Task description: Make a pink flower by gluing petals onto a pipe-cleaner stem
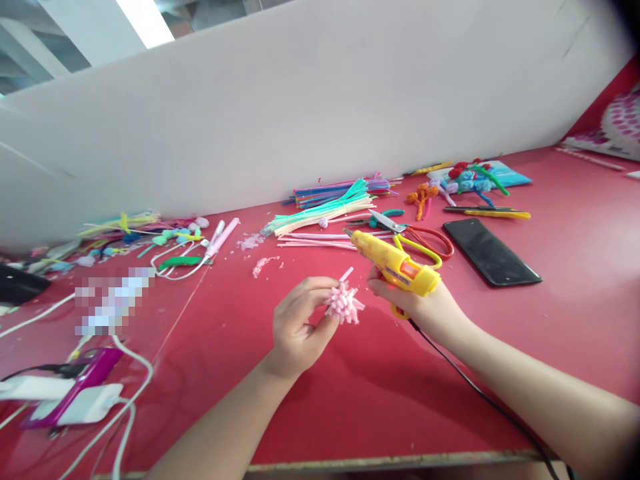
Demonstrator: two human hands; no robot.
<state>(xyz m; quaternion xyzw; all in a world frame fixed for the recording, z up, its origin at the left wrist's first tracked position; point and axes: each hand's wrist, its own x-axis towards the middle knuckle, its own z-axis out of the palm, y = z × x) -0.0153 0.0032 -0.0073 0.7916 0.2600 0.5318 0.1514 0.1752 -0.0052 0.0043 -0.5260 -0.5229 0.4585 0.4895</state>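
Between its thumb and fingers, my left hand [303, 323] holds a spiky pale pink pipe-cleaner pompom [345, 303]. A short pink piece sticks up from the top of it. My right hand [425, 307] is wrapped round a yellow hot glue gun [397, 263], whose nozzle points up and to the left, above the pompom and apart from it. A black cord runs from the gun down past my right forearm. Behind the gun lie red-and-yellow-handled scissors [425, 243] and several loose pink pipe cleaners [320, 241].
Bundled pipe cleaners [325, 210] lie along the white partition [320, 107]. A black phone [493, 253] rests at right, near colourful pipe-cleaner flowers [465, 180]. On the left are a pink curling-iron-like tool [223, 237], a purple power strip [87, 383] and white cables [143, 360].
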